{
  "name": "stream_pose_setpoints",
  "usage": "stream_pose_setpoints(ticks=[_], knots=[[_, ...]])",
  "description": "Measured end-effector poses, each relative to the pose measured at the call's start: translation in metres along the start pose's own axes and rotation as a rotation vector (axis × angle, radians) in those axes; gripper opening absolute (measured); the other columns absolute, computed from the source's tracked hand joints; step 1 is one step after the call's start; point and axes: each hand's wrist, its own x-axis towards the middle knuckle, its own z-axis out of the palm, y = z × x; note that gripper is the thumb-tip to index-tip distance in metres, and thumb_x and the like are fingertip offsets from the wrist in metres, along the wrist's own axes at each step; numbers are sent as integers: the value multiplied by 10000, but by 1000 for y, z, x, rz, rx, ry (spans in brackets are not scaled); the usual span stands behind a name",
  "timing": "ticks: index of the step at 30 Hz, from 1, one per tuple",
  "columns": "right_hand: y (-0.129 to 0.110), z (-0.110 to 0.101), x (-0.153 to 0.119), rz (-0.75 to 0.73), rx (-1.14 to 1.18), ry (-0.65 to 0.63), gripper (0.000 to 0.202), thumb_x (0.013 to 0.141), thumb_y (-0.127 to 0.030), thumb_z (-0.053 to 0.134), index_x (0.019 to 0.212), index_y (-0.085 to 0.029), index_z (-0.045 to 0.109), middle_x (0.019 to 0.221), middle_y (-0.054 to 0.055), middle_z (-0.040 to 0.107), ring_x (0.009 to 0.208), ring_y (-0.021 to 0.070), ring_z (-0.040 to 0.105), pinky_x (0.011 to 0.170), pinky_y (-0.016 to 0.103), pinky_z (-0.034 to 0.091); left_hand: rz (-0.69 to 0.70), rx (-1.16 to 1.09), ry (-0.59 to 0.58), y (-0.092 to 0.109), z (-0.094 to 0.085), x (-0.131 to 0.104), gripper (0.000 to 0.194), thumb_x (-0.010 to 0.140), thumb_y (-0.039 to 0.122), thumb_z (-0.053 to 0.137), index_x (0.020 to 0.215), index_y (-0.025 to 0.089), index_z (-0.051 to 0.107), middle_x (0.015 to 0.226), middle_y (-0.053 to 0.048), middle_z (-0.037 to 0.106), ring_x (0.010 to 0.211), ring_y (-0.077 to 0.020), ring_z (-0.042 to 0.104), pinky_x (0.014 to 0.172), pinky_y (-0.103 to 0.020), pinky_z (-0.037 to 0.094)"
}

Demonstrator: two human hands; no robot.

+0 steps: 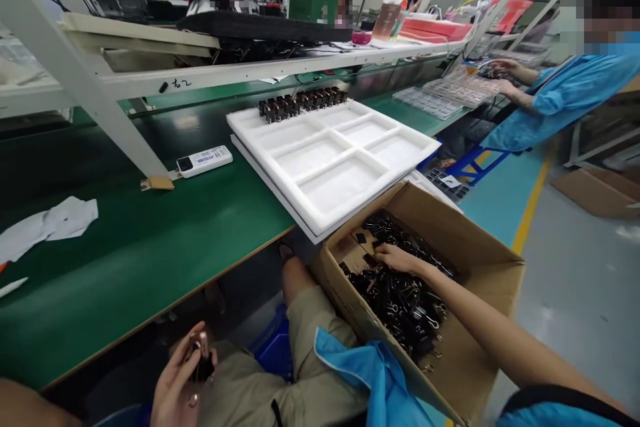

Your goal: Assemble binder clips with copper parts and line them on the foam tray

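Above my lap, my left hand [175, 377] is closed around a black binder clip [204, 368], with a wire loop showing below the fingers. Whether it holds more than one clip is hard to see. My right hand [400, 259] reaches into a cardboard box [480, 280] at my right side. Its fingertips pinch at a black clip among a heap of loose binder clips [400, 300] with silver wire handles. On the bench, a white foam tray [320, 177] with several compartments bears a row of black clips [303, 104] along its far edge.
The green bench [200, 227] carries a white handheld device [205, 161] and crumpled white paper [55, 223]. A slanted shelf post [115, 113] stands at the left. Clear plastic trays [435, 99] lie farther right, where a person in blue [565, 93] works. Other people sit behind the shelf.
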Motion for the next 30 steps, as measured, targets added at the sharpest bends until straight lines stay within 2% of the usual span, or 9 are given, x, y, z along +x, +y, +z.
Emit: stream_pose_setpoints(ticks=[4, 7, 9, 13, 16, 18, 21, 24, 30], knots=[[-24, -19, -41, 27, 397, 41, 425, 865, -599, 490, 728, -201, 541, 714, 90, 643, 693, 235, 630, 665, 339, 514, 18, -16, -51, -12, -1, 2, 636, 595, 366, 947, 1190, 220, 776, 966, -59, 707, 744, -185, 661, 594, -234, 553], [-74, -22, -71, -97, 776, 173, 438, 838, -595, 665, 771, -164, 628, 766, 100, 660, 711, 218, 613, 661, 325, 497, -30, -36, -124, -22, 5, 1, 566, 618, 355, 950, 1140, 205, 790, 1018, -83, 714, 774, -193, 663, 640, -257, 568], [-116, -18, -88, -232, 816, 111, 420, 878, -558, 704, 828, -141, 694, 876, 115, 685, 808, 221, 631, 749, 327, 518, -35, -36, -175, -26, 13, -1, 489, 647, 360, 940, 1081, 184, 799, 1029, -98, 714, 792, -194, 659, 663, -262, 567], [-190, 10, -99, -345, 745, -169, 335, 867, -448, 834, 975, -168, 686, 990, 77, 701, 925, 207, 665, 866, 324, 529, -10, -23, -237, -28, 32, -11, 460, 646, 382, 936, 1027, 159, 804, 949, -103, 711, 737, -189, 643, 656, -287, 559], [-229, 47, -84, -318, 891, -261, 608, 653, -362, 1002, 1111, -201, 635, 1028, 48, 707, 938, 206, 698, 865, 324, 548, -11, 14, -267, -25, 39, -18, 489, 618, 378, 947, 1035, 165, 807, 937, -99, 723, 714, -194, 650, 661, -306, 558], [-250, 73, -68, -309, 937, -321, 635, 630, -413, 1001, 1109, -165, 667, 1000, 72, 720, 893, 206, 709, 846, 323, 557, 1, 39, -242, -22, 40, -20, 508, 608, 390, 951, 1041, 169, 806, 959, -105, 739, 741, -202, 662, 672, -306, 563], [-271, 106, -48, -315, 944, -423, 495, 765, -579, 855, 888, -133, 677, 805, 71, 703, 657, 167, 657, 622, 274, 525, 85, 73, -182, -17, 39, -20, 522, 627, 412, 942, 1062, 165, 794, 1006, -117, 750, 824, -221, 673, 681, -294, 566], [-279, 127, -38, -338, 881, -455, 519, 806, -661, 761, 816, -164, 612, 572, -17, 568, 443, 105, 456, 431, 218, 321, 186, 138, -175, -9, 40, -19, 489, 686, 414, 912, 1077, 156, 772, 1039, -124, 747, 909, -242, 679, 693, -289, 566], [-266, 136, -36, -414, 789, -575, 562, 870, -665, 721, 1026, -128, 675, 656, -25, 497, 534, 95, 353, 499, 229, 226, 275, 275, -239, 2, 35, -11, 425, 791, 407, 836, 1131, 171, 742, 1098, -125, 753, 1037, -263, 690, 804, -313, 570]])
